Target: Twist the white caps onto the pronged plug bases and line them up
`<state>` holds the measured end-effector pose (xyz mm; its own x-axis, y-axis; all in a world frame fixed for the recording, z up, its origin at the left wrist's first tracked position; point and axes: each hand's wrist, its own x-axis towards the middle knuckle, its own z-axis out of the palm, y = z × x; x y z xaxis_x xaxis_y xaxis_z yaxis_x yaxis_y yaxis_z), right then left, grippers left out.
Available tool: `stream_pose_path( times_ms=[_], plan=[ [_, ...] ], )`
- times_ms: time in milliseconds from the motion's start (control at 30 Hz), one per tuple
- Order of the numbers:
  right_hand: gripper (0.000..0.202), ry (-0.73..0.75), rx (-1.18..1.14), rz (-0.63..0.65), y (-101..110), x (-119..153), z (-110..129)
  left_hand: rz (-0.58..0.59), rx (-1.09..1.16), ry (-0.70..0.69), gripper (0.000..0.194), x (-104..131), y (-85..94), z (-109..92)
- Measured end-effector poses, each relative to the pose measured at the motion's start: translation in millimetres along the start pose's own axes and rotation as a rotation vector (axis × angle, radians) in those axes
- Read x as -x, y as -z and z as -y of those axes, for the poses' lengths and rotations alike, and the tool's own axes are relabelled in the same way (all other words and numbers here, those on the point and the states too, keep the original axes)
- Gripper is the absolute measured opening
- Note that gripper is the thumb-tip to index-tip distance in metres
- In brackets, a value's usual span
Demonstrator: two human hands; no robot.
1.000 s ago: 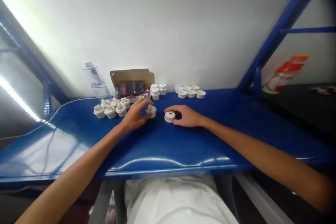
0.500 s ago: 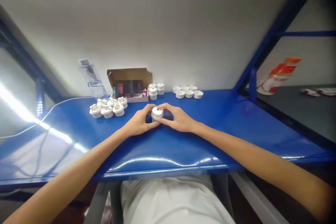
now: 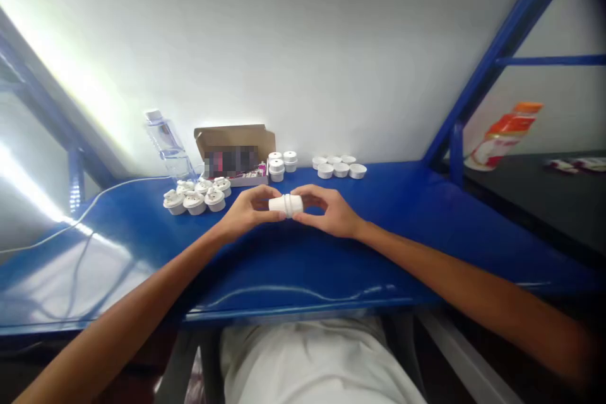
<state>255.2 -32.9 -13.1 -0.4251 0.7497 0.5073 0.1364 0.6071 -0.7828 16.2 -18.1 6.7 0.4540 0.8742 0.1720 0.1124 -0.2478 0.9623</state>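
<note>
- The white, barrel-shaped, plastic-looking piece with a raised band round its middle (image 3: 286,204) lies directly between the two hands, over the glossy blue bench (image 3: 303,265); whether it touches the surface cannot be told.
- Its long axis runs left to right, from one palm towards the other, so neither hand is clearly nearer.
- The left hand (image 3: 247,209) pinches the left end, thumb on the near side and fingers curved over the far side.
- The right hand (image 3: 335,213) grips the right end likewise, its fingertips close to the left hand's at the band.
- Both forearms angle inward from the near corners, wrists low over the bench.
- Beyond, white round open cups (image 3: 340,170) stand right of the piece; white round pieces with knobbly tops (image 3: 194,202) cluster to its left.
</note>
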Motion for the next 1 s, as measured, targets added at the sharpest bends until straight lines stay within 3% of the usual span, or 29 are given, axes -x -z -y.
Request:
stream_pose_path(
  times_ms=[133,300,400,533,633,767,1000],
  plan=[
    [0.04,0.095,0.066,-0.023,-0.1,2.6,4.7,0.039,0.063,0.037,0.037,-1.0,0.5,0.6],
    [0.043,0.036,0.018,-0.058,-3.5,4.3,4.6,0.009,0.098,0.029,0.036,0.6,-3.2,2.0],
    [0.042,-0.17,-0.106,-0.081,-6.7,2.8,-1.6,0.012,0.019,-0.034,0.041,2.7,-5.7,4.4],
    [0.047,-0.511,-0.319,0.021,-8.3,-0.2,-9.5,0.04,-0.206,-0.225,0.041,5.6,-9.5,5.7],
    [0.05,-0.583,-0.424,0.04,-8.5,-1.5,-11.7,0.044,-0.336,-0.351,0.028,6.9,-12.9,3.8],
    [0.042,-0.429,-0.456,-0.05,-11.1,-1.8,-13.0,-0.065,-0.259,-0.26,0.036,6.0,-14.9,2.2],
    [0.044,-0.009,-0.051,-0.095,-13.0,4.8,-8.8,-0.096,0.012,-0.009,0.038,2.6,-15.8,0.0]
  ],
)
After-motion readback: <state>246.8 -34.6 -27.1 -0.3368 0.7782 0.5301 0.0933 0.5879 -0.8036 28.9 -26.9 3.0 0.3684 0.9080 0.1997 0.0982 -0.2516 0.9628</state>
